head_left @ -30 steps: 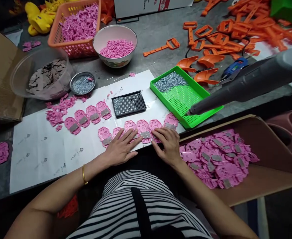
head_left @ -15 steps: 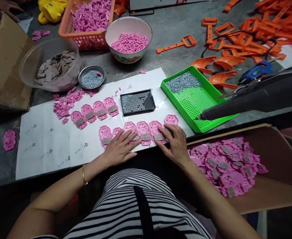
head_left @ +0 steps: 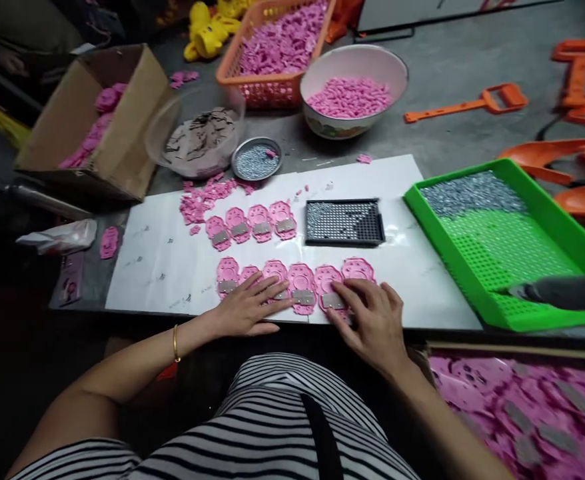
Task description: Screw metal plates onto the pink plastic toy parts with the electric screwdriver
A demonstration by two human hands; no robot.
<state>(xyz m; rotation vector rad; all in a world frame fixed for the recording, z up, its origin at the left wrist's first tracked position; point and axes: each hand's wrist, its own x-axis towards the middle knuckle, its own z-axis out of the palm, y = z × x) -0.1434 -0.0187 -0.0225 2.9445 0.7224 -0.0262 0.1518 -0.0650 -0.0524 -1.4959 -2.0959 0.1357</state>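
Observation:
A front row of pink plastic animal-face pieces (head_left: 301,275) lies on the white board; grey plates sit across those whose lower parts show. My left hand (head_left: 247,308) rests flat over the left part of this row, fingers spread and hiding parts of the pieces. At the row's right end, my right hand (head_left: 375,320) touches the last pieces with bent fingers, its thumb and forefinger apart. The rightmost pink piece (head_left: 358,268) is partly covered by that hand. Behind stands a second row of similar pieces (head_left: 259,221) with grey plates.
A black perforated tray (head_left: 345,241) of small metal screws lies behind the front row. Right of it is a green tray (head_left: 452,267) with screws and a dark tool (head_left: 567,292) reaching over it. Bowls, an orange basket (head_left: 267,87) and a cardboard box (head_left: 122,147) stand behind.
The view has swung to the right and closer, so things on the table appear shifted. My right hand's fingers are more bent on the end pieces; my left hand stays flat on the row.

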